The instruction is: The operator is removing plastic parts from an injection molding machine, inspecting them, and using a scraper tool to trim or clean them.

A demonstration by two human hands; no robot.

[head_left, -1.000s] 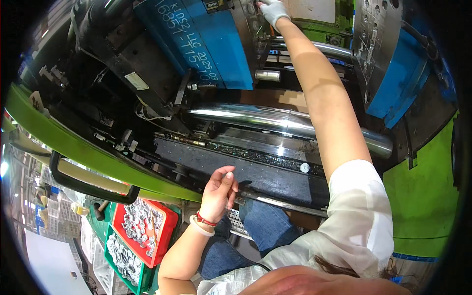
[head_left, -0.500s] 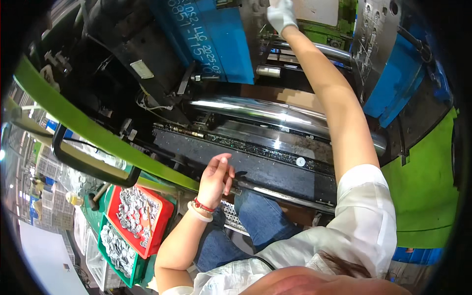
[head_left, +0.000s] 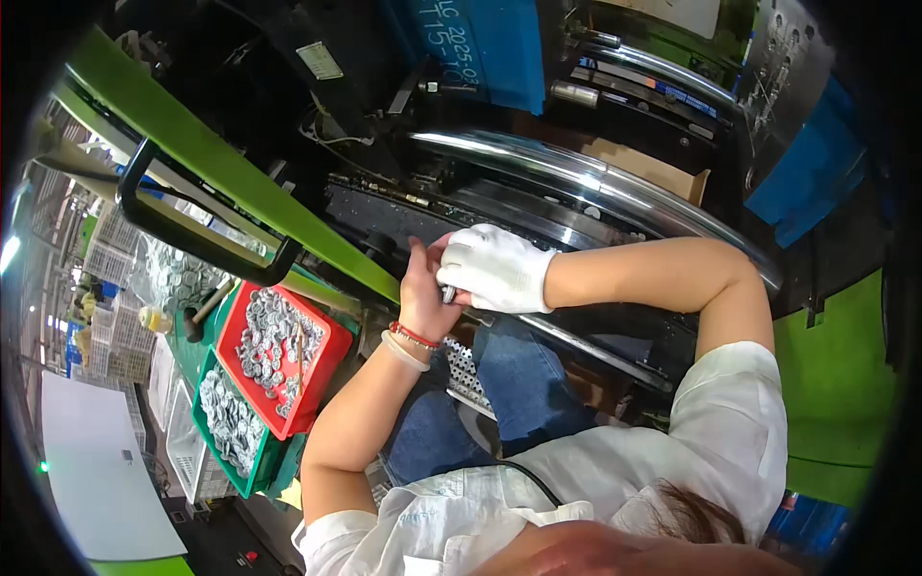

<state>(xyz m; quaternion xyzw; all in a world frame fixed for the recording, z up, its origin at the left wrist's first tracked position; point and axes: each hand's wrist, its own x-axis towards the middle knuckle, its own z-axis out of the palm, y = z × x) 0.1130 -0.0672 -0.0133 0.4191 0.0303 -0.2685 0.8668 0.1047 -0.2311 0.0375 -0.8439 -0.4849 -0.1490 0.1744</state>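
Note:
My bare left hand [head_left: 425,300], with a red bracelet and a pale bangle at the wrist, is raised in front of the machine. Against it presses my right hand [head_left: 497,269] in a white glove, fingers curled over the left one's fingers. A small grey metal part [head_left: 448,294] shows between the two hands, gripped by both; its full shape is hidden. Both hands are above the dark machine bed, just past my knees. Beyond them runs a thick polished steel bar [head_left: 576,179].
Left of me, a red tray [head_left: 333,350] and a green tray [head_left: 268,461] hold many small grey metal parts. A hammer [head_left: 197,322] lies beside them. A green machine door with a black handle [head_left: 197,233] slants nearby. Blue mould plates [head_left: 514,58] stand at the back.
My right hand has come back from between the mould halves at the top and met my left hand. The left hand's fingers, earlier loosely curled, now hold a small metal part with it.

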